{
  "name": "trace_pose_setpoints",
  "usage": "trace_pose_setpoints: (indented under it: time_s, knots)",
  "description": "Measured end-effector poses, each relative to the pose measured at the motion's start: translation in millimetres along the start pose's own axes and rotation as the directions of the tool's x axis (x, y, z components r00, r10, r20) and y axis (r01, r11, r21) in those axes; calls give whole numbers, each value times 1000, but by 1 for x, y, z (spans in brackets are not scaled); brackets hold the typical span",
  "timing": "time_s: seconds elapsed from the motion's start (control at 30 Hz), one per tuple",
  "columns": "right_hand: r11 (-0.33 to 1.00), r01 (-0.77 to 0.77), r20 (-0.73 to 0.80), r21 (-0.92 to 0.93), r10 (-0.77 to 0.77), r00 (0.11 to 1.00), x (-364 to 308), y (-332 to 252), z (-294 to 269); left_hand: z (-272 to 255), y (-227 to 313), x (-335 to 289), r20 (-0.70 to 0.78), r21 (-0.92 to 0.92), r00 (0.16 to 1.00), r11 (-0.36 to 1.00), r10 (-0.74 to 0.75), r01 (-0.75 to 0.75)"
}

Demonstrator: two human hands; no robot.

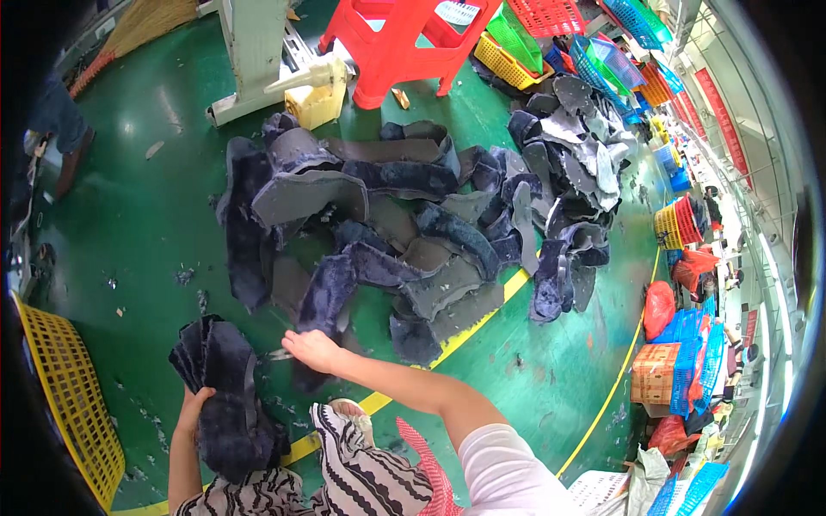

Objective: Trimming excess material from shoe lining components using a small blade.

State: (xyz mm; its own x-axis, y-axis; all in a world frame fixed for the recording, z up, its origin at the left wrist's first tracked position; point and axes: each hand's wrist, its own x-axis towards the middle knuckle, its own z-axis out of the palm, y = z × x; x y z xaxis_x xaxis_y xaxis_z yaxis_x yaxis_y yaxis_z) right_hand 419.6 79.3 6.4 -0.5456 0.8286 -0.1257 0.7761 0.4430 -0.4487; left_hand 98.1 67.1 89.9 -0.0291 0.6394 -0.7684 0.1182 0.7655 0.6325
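Observation:
My left hand grips the edge of a stack of dark navy plush fabric pieces, fanned at the top and resting against my lap. To its right, my right hand is closed, with a small pale, pointed tool poking out toward the stack; its exact kind is too small to make out. Just beyond the right hand, a long plush strip belongs to a loose heap of cut fur-like pieces with grey backing. These lie tangled across the green floor.
A yellow plastic basket stands at the left. Ahead are a red stool, a machine stand and a cut-open yellowish container. Another fabric heap lies far right, near coloured baskets. Crates and bags line the right side.

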Motion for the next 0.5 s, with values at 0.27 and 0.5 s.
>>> trace_pose_setpoints:
  time_s: [0.27, 0.5]
  knots:
    - [951, 11, -343, 309, 101, 934, 2, -15, -46, 9, 16, -7, 14, 26, 1000, 1000, 3, -3]
    - [999, -22, 124, 27, 18, 992, -8, 18, -13, 18, 11, 6, 21, 18, 995, 995, 102, -103]
